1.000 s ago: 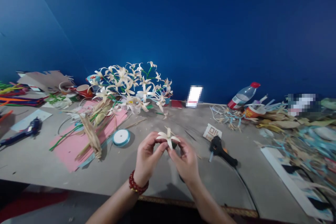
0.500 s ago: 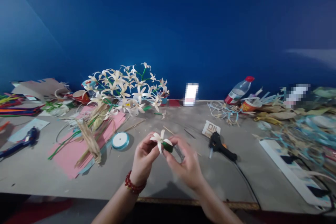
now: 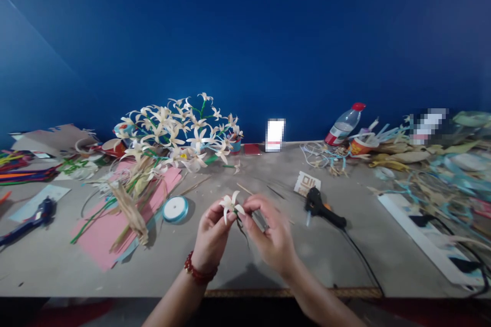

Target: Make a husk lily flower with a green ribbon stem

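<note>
A white artificial flower (image 3: 232, 203) with narrow pointed petals is pinched between the thumb and fingers of my left hand (image 3: 210, 230), which wears red beads at the wrist. Just to its right, the bent fingers of my right hand (image 3: 270, 230) close at the flower's base, pinching a strip of green tape. A thin dark green end of the green tape (image 3: 242, 231) dangles below the bloom. My fingers partly hide the stem and the exact grip on the tape.
Many white flowers (image 3: 197, 138) stand at the back left. A ribbon spool (image 3: 175, 209) and pink paper (image 3: 95, 240) lie left of my hands. On the right are a black glue gun (image 3: 324, 209) with its cord, a power strip (image 3: 414, 242) and a tilted bottle (image 3: 343, 125).
The green tape, a broad piece beside the petals before, now shows as a thin end hanging below the flower. The flower has turned slightly, and the view has shifted a little.
</note>
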Available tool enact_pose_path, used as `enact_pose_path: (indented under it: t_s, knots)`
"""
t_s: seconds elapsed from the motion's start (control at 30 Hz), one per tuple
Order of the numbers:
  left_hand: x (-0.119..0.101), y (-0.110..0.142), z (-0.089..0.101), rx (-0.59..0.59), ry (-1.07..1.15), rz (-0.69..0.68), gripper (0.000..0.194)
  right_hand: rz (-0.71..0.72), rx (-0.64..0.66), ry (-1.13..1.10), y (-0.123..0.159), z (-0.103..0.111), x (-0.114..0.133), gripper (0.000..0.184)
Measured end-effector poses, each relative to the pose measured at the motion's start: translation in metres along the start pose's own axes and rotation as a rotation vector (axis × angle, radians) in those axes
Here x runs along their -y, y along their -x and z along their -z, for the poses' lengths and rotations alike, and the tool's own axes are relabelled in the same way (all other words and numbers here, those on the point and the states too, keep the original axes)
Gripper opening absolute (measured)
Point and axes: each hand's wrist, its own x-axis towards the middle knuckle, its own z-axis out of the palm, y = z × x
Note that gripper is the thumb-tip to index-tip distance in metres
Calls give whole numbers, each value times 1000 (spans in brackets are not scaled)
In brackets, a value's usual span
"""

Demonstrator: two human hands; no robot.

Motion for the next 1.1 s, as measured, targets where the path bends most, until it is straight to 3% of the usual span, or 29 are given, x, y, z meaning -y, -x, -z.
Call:
enact_pose_path:
  t_s: [0.37, 0.8, 1.1]
  knots:
    - [-1, 0, 0, 59, -69, -48, 14, -20, 20, -43, 2, 3, -1, 10]
    - [-4, -1, -1, 153, 5, 12, 22, -64, 42, -97, 2, 1, 2, 7]
    - [-9, -1, -7, 180, -73, 3, 25, -119, 46, -100, 4, 0, 2, 6]
